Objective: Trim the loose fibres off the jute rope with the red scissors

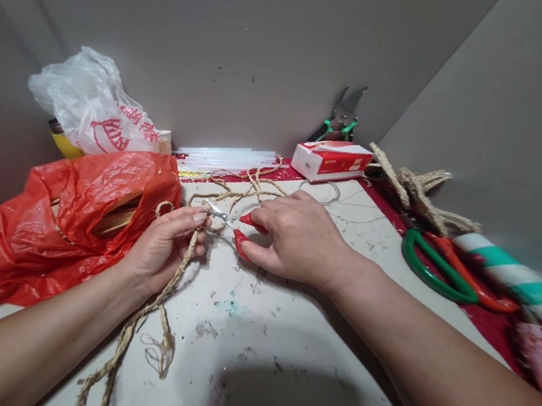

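Note:
My left hand is closed, pinching a braided straw cord between thumb and fingers. One part of the cord hangs down over the wrist side toward the table's front edge, with a frayed end lying on the table. My right hand grips small red-handled scissors, thumb and fingers in the handles. The scissor blades reach the cord at my left fingertips and look partly apart. Further straw cord lies tangled on the table behind the hands.
An orange-red plastic bag holding straw strips lies left, a clear bag behind it. At the back are white sticks, a red-white box and pruning shears. Right are large scissors and a green-white striped roll.

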`<state>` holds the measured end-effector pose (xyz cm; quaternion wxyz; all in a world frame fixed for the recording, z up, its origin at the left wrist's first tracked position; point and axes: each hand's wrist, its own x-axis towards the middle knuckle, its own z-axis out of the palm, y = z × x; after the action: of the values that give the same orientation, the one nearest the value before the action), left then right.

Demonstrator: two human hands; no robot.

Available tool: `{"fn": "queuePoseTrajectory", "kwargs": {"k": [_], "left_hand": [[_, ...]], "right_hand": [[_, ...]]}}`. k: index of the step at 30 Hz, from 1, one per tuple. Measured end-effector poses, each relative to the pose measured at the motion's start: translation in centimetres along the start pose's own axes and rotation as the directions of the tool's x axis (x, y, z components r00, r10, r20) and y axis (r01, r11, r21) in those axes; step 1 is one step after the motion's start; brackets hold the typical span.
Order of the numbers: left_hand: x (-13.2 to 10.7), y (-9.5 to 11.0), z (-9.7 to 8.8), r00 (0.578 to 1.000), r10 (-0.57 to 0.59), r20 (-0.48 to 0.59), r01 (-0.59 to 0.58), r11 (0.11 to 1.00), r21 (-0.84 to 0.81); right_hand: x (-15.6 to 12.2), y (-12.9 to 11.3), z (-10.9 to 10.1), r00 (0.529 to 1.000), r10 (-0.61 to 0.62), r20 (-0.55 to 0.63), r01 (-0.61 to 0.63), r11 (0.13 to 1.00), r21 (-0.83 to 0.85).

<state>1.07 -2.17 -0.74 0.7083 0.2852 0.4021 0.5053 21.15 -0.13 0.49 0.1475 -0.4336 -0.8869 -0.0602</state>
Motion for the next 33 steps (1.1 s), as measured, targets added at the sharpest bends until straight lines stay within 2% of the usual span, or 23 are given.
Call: {"fn": "queuePoseTrajectory", "kwargs": {"k": [12, 19, 23, 28, 33], "left_hand": [[-0.04, 0.00, 0.20, 0.998, 0.030, -0.049, -0.028, 0.999, 0.042], [0.24, -0.12, -0.12, 0.998, 0.017, -0.056, -0.015, 0.999, 0.034], [0.22, -0.01, 0.02, 0.998, 0.018, -0.062, -0.016, 0.999, 0.029], [0.25, 0.08, 0.14, 0.996, 0.030, -0.086, -0.028, 0.999, 0.024], [0.28, -0.02, -0.02, 0.996, 0.045, -0.081, -0.041, 0.998, 0.044]], "right_hand": [[-0.09, -0.23, -0.21, 0.999, -0.026, 0.036, 0.026, 1.000, -0.013], [0.15, -0.35, -0.32, 0.993, -0.027, 0.119, 0.027, 1.000, -0.004], [0.15, -0.19, -0.02, 0.995, -0.021, 0.096, 0.018, 0.999, 0.031], [-0.05, -0.01, 0.40, 0.998, 0.053, 0.027, -0.055, 0.997, 0.056], [0.00, -0.54, 0.32, 0.997, 0.040, 0.068, -0.038, 0.999, -0.020]]}}
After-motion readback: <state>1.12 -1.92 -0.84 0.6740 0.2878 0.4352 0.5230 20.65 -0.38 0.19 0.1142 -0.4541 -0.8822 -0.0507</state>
